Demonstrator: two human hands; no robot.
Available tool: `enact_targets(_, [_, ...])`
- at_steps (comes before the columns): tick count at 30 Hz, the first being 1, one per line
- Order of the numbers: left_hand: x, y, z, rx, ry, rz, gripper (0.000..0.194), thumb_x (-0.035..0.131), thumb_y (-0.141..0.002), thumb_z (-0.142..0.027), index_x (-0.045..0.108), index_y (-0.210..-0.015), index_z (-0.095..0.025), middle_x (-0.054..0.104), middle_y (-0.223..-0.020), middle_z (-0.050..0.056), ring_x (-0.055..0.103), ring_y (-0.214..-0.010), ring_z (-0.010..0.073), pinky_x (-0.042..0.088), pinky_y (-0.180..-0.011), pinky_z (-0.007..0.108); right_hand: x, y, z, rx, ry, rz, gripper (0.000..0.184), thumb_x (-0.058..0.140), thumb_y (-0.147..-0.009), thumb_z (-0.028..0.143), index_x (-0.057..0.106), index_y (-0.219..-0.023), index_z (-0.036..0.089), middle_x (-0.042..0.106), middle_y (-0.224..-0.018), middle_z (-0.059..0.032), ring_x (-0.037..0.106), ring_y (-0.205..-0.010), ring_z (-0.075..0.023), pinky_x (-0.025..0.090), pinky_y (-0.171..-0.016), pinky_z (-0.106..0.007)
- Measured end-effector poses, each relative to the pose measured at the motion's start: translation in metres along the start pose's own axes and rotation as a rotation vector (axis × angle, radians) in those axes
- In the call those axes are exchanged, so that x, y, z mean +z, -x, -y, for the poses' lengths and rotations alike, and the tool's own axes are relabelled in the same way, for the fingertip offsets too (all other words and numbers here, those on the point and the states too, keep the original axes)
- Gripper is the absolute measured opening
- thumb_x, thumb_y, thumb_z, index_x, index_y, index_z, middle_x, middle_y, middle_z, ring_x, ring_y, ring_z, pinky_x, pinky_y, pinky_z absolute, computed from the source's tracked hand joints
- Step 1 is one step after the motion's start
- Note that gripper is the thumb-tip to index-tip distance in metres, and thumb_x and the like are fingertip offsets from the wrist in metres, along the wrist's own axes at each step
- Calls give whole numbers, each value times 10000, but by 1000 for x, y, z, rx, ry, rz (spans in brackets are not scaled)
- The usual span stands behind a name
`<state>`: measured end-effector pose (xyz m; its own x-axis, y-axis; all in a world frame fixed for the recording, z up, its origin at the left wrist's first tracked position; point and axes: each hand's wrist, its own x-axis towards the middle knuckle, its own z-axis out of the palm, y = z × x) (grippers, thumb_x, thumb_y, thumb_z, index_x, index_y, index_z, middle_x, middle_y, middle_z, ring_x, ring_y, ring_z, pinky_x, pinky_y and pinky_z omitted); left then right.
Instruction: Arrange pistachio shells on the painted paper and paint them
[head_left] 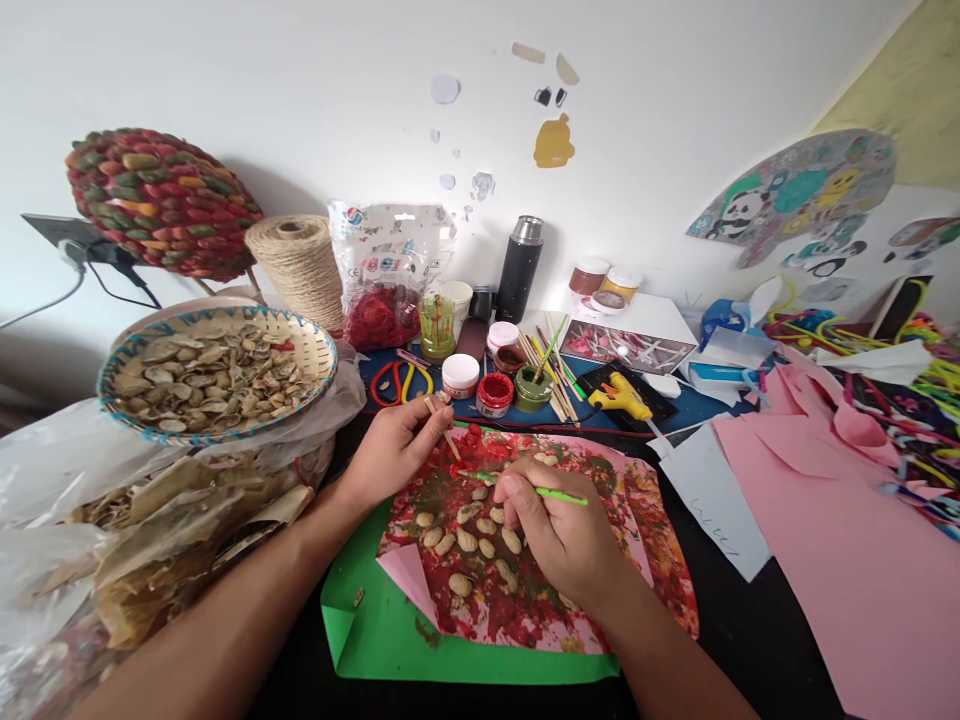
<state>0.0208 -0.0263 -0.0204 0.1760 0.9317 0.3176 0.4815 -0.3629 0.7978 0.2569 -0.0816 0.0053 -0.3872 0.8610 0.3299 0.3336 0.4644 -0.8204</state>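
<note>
My left hand (405,445) pinches a thin wooden stick (452,443) whose lower end points down at the red-painted peanut shells. A green-handled paintbrush (559,494) is gripped in my right hand (562,525), its tip close to the stick's lower end. Under both hands lies pink paper (517,625) smeared with red, green and brown paint. Several unpainted peanut shells (466,541) are spread over it, and red-painted shells (487,452) sit near its far edge. Beneath the paper is a green sheet (405,650) with a curled corner.
Behind the paper stand open jars of red paint (495,396) and green paint (533,390). A yellow glue gun (621,397) lies to their right, scissors (403,382) to their left. A basket of shells (217,375) is at left; pink sheets (840,560) cover the right.
</note>
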Motion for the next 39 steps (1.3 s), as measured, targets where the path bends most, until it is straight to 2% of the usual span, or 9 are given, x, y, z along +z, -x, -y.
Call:
enact_targets(3, [-1,0,1,-3,-33,-25,458,488,-1078,-512,598,-772,-190,614,-697,-16,546,-640,136,413,-652,259,-1,0,1,-20,12,0,381,442,-1138,333,638,-830,226,635,-622,14,602,-550,-143,454,-612,-259])
enact_targets(8, [-2,0,3,33,-84,-1,438,490,-1074,-491,578,-765,-193,556,-660,-38,499,-609,123,396,-627,250,-1,1,1,-29,15,-3,390,432,-1142,334,643,-834,221,639,-623,12,611,-536,-141,463,-597,-257])
enact_targets(15, [-5,1,1,33,-78,27,428,487,-1077,-488,596,-791,-190,583,-674,-36,526,-625,124,412,-646,242,-2,1,-3,-2,95,-95,404,430,-1142,352,655,-834,220,626,-597,12,628,-533,-150,472,-570,-256])
enact_targets(21, [-7,2,-2,31,-18,123,451,497,-1074,-479,596,-744,-187,618,-686,-24,539,-639,126,429,-663,241,-3,1,-5,-7,113,-119,394,430,-1140,334,655,-838,220,636,-619,7,629,-562,-153,461,-597,-270])
enact_targets(26, [-5,1,-2,-20,60,-12,459,503,-1073,-535,611,-788,-192,661,-720,0,598,-664,148,455,-670,259,-3,0,-4,-9,127,-96,402,429,-1138,320,641,-812,221,642,-651,2,635,-598,-156,458,-614,-271])
enact_targets(35, [-1,0,-2,11,-25,19,469,471,-1085,-547,622,-813,-196,665,-713,-6,597,-651,148,460,-680,264,-1,1,-3,-26,32,-111,404,426,-1147,350,646,-832,225,659,-662,-4,653,-600,-156,495,-614,-264])
enact_targets(39, [-2,0,0,10,-31,23,464,471,-1086,-546,624,-823,-197,672,-713,-6,606,-646,148,464,-679,263,1,0,-1,-2,13,-47,383,439,-1140,354,644,-843,228,686,-704,-15,667,-634,-161,506,-633,-271])
